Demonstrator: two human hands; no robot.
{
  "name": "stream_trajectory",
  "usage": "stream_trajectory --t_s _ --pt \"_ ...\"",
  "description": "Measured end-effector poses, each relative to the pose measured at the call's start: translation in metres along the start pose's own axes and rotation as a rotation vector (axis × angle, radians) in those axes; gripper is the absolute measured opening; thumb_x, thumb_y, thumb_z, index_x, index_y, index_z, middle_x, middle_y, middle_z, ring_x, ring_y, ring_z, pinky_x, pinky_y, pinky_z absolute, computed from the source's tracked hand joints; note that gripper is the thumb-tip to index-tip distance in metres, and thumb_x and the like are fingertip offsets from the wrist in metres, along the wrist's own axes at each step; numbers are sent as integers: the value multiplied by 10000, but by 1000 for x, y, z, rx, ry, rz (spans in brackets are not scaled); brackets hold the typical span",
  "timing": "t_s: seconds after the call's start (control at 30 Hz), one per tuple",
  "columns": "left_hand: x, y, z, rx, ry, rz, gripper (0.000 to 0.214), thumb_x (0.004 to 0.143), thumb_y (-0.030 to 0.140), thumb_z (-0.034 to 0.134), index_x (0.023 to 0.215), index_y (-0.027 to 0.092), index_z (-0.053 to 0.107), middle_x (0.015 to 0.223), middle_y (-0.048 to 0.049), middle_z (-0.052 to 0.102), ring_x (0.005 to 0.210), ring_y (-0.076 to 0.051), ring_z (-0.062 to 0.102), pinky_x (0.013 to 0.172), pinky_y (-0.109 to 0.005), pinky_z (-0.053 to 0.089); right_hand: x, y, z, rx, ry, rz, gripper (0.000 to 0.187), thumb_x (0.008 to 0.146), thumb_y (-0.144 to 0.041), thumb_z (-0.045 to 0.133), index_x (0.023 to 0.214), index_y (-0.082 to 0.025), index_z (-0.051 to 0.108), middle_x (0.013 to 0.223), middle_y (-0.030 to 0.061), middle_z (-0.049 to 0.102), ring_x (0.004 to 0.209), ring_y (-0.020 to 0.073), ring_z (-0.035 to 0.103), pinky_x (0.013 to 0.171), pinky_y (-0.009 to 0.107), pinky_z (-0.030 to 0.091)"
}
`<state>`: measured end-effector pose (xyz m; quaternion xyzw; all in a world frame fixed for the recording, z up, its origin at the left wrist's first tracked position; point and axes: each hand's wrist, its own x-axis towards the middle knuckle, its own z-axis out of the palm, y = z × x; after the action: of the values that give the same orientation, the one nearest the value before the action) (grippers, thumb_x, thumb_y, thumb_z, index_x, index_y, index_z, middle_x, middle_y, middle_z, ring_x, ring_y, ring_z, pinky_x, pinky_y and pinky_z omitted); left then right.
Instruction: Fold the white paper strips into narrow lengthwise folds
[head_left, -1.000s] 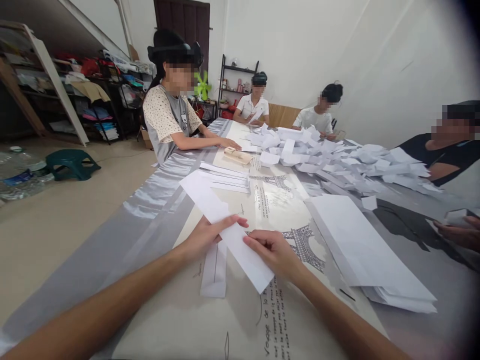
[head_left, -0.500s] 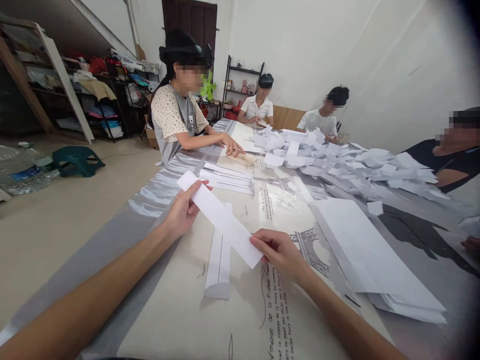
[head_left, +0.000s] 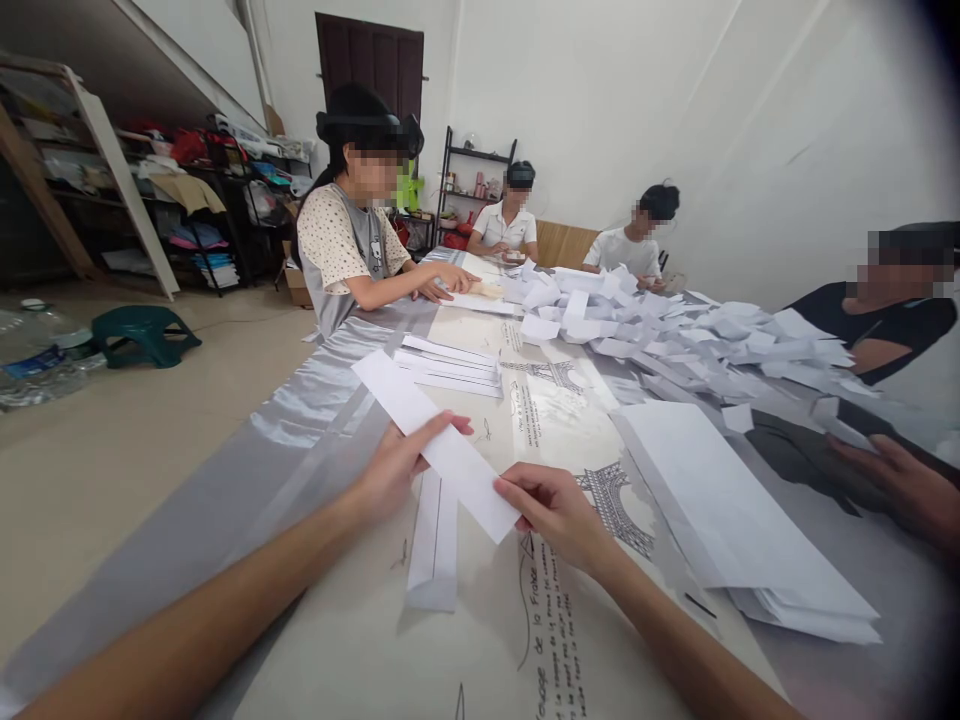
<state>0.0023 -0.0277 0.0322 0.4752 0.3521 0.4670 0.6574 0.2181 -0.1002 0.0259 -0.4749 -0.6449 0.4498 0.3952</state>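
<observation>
I hold a long white paper strip (head_left: 420,425) slanted above the table. My left hand (head_left: 394,468) grips it near the middle, fingers curled round it. My right hand (head_left: 551,508) pinches its near end between thumb and fingers. Under the strip lies a folded white paper piece (head_left: 433,555) flat on the printed tablecloth (head_left: 525,640). A stack of white sheets (head_left: 720,510) lies to the right of my right hand.
A big heap of white paper pieces (head_left: 675,335) covers the table's far right. More strips (head_left: 450,365) lie ahead. Several other people sit round the table; another person's hand (head_left: 900,490) reaches in at the right. Shelves and a green stool (head_left: 146,332) stand at left.
My left hand slid down the strip from its far end toward the middle. My right hand stayed on the near end. The hand at the right edge reached further in.
</observation>
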Motion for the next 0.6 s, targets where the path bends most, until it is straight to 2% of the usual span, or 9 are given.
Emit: stream_trajectory --t_s 0.1,0.23,0.3,0.37,0.5,0.6 --pt "9 8 -12 -29 90 37 339 813 478 779 952 169 797 1063 -100 761 701 -110 586 634 -216 463 1 1 0 -30 45 -25 342 955 -496 609 830 -201 728 730 20 608 578 125 511 524 262 450" --pt "14 15 -19 -97 156 43 338 785 449 806 938 148 799 1029 -92 775 468 -22 354 509 -211 380 2 -2 -6 -58 109 -30 363 956 -514 599 821 -197 713 714 18 580 558 125 449 495 270 387" --pt "17 18 -22 -132 183 69 329 771 427 819 925 138 794 1050 -98 774 443 -8 300 442 -213 300 2 -4 -9 -45 124 -14 373 953 -522 603 809 -194 706 700 15 561 547 122 424 487 275 347" --pt "21 21 -26 -166 212 95 322 761 408 828 922 131 789 1085 -112 768 451 -4 332 412 -211 246 2 -5 -12 -20 142 8 375 950 -525 611 800 -193 700 694 11 547 550 121 416 500 280 334" --pt "29 24 -34 -214 249 143 342 726 389 853 920 115 791 1117 -140 754 506 -13 434 392 -194 209 3 0 -16 91 284 68 364 930 -530 647 786 -199 691 690 -7 480 583 117 374 510 266 311" --pt "31 23 -36 -202 228 168 365 713 406 865 919 113 798 1089 -135 754 530 -21 450 399 -195 210 4 6 -20 216 367 115 359 883 -536 705 757 -200 690 691 -19 416 600 115 321 488 254 275"
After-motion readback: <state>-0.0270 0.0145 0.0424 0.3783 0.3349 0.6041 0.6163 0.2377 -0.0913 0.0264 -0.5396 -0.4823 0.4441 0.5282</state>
